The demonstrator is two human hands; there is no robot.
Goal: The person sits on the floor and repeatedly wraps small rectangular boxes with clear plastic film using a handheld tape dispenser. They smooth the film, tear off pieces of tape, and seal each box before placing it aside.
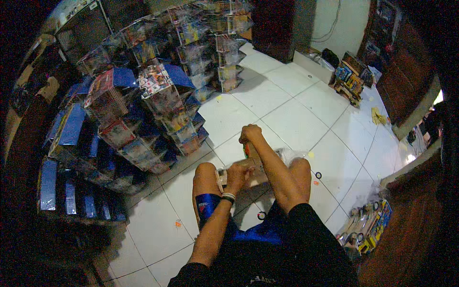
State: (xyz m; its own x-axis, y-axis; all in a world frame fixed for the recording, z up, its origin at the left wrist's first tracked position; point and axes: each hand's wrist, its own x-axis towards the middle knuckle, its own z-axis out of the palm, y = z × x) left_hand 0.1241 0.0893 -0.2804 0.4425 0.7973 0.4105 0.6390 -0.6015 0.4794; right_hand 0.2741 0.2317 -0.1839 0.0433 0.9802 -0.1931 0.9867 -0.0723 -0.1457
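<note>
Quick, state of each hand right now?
Left hand: touching the pale brown flat piece; grip unclear.
Right hand: closed on the slim orange-and-green handle.

Blk tee (325,239), wht print (265,279), blue shorts (207,206), L wristband (228,197)

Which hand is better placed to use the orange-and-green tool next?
Probably the right hand: its fingers are closed around one end of the tool. The left hand is at the brownish piece between the knees.
</note>
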